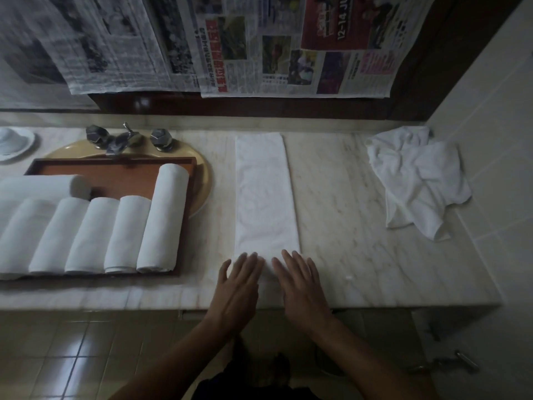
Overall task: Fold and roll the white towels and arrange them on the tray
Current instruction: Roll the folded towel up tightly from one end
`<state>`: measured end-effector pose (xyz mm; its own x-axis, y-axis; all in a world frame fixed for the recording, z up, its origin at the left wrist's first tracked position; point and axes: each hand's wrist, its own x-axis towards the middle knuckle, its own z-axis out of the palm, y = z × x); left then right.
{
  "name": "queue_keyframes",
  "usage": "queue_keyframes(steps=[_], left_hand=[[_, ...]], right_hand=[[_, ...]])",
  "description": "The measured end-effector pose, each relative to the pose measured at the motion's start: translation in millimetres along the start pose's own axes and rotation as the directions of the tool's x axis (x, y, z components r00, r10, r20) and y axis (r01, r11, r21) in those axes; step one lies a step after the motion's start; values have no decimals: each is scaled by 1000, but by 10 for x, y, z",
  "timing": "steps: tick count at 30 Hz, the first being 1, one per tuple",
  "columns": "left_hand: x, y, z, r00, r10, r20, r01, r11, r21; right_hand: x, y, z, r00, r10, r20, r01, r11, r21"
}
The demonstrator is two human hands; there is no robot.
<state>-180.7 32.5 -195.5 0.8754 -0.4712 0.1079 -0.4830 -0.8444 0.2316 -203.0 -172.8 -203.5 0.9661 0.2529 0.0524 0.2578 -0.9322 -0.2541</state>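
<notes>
Both hands, left hand [240,280] and right hand [300,281], are lying spread flat on the folded towel's [265,192] near end; rolled towels [115,232] are filling the tray [115,171] leftward, crumpled towels [418,180] are waiting rightward.

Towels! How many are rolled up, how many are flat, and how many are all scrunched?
Rolled towels: 6 (more may be cut off at the left edge)
Flat towel: 1
Scrunched pile: 1 (cannot tell if it is one towel or more)
Total: 8
</notes>
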Motion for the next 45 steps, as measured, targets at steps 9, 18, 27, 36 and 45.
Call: queue_keyframes(steps=[9,18,27,36,45], left_hand=[[322,-321,-18,984,16,178,-32,996,88],[-5,-450,-310,971,69,227,-7,964,-265],[-18,-489,-408,942,-176,287,306,804,-510],[149,-469,-460,860,-334,385,500,700,-511],[184,-60,-194,988,58,145,-63,998,28]], right_hand=[[319,136,-153,990,-29,139,39,997,-71],[131,319,-435,950,34,310,-131,946,298],[98,371,-474,942,170,289,-294,834,467],[-61,-32,-171,982,-66,-174,76,996,46],[89,50,8,996,-83,-11,82,995,-64]])
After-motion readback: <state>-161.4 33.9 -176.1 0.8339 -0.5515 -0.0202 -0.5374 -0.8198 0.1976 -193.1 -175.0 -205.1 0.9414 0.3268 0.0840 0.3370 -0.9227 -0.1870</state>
